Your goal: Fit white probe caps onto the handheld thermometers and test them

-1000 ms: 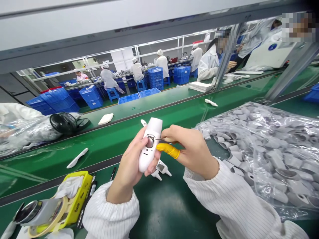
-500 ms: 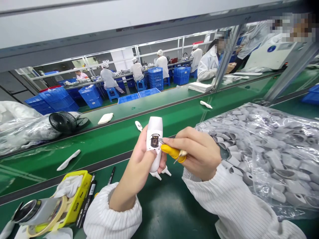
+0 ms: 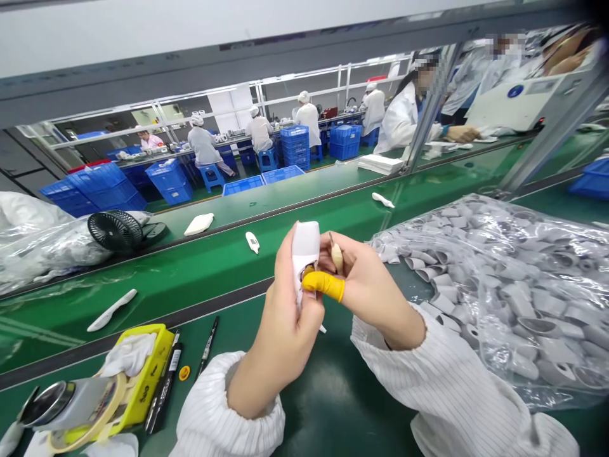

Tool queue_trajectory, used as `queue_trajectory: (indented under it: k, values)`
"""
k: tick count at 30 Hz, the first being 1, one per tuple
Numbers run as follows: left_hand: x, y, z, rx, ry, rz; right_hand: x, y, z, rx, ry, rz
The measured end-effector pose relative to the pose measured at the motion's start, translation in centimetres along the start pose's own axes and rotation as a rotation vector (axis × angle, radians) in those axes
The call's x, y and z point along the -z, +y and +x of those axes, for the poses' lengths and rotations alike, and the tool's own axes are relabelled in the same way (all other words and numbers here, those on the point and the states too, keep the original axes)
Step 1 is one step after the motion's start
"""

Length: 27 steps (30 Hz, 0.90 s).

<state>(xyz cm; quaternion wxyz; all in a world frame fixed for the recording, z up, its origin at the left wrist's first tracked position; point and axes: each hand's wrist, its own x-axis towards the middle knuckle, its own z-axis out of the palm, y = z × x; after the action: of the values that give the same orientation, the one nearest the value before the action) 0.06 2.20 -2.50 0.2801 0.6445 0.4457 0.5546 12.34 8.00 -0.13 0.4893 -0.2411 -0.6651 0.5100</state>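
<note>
My left hand (image 3: 285, 317) is wrapped round a white plastic housing (image 3: 306, 241), held upright over the green bench. A dark opening shows in the housing's face. My right hand (image 3: 361, 279) wears a yellow finger cot (image 3: 326, 285) on its thumb, which presses at that opening. Between the other fingers of this hand is a small tool with a pale wooden handle (image 3: 337, 257); its thin metal end points up, away from the opening. Part of the housing is hidden behind my fingers.
A clear bag of grey plastic parts (image 3: 537, 304) lies at the right. White pieces (image 3: 112, 310) rest on the green belt (image 3: 209, 266). At the left are a yellow tray (image 3: 147, 381), black markers (image 3: 164, 387) and a black fan (image 3: 114, 230). Beyond, people sit at benches.
The tool has turned away from the housing, and my right thumb has moved onto the opening. The housing has tilted and shifted slightly right. White pieces on the belt have shifted left.
</note>
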Motion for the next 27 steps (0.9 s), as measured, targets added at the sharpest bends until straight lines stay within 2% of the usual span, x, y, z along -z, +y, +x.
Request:
queue_trajectory:
  k: [2, 4, 7, 10, 11, 12, 14, 15, 17, 21, 25, 27]
  values:
    - [-0.2, 0.1, 0.1, -0.012, 0.025, 0.071, -0.2, 0.0, 0.2, -0.042, 0.010, 0.037]
    - [-0.4, 0.1, 0.1, -0.004, 0.049, 0.049, -0.3, 0.0, 0.3, -0.025, 0.036, 0.019]
    - [-0.3, 0.2, 0.1, 0.100, 0.001, -0.201, 0.9, -0.1, 0.1, 0.027, 0.016, -0.104]
    - [0.6, 0.4, 0.6, 0.190, -0.070, -0.509, 4.0, 0.0, -0.7, 0.048, 0.031, -0.469]
    - [1.0, 0.5, 0.8, 0.195, -0.072, -0.575, 5.2, 0.4, -1.1, -0.008, 0.026, -0.701]
    - [1.4, 0.6, 1.0, 0.194, -0.063, -0.618, 6.4, 0.9, -1.6, -0.129, -0.021, -0.975]
    - [2.0, 0.8, 1.3, 0.192, -0.053, -0.662, 8.4, 2.3, -2.8, -0.487, -0.125, -1.488]
    - [2.2, 0.8, 1.3, 0.190, -0.053, -0.672, 9.1, 3.3, -3.5, -0.576, -0.160, -1.565]
    - [2.5, 0.9, 1.4, 0.185, -0.054, -0.681, 10.1, 5.2, -4.8, -0.672, -0.189, -1.634]
    - [2.4, 1.0, 1.3, 0.195, -0.041, -0.681, 10.9, 8.3, -6.6, -0.732, -0.186, -1.660]
    - [2.5, 0.7, 1.5, 0.262, -0.020, -0.594, 11.4, 9.7, -7.0, -0.712, -0.183, -1.638]
    - [2.5, 0.3, 1.6, 0.277, -0.013, -0.435, 11.8, 10.0, -7.0, -0.683, -0.170, -1.614]
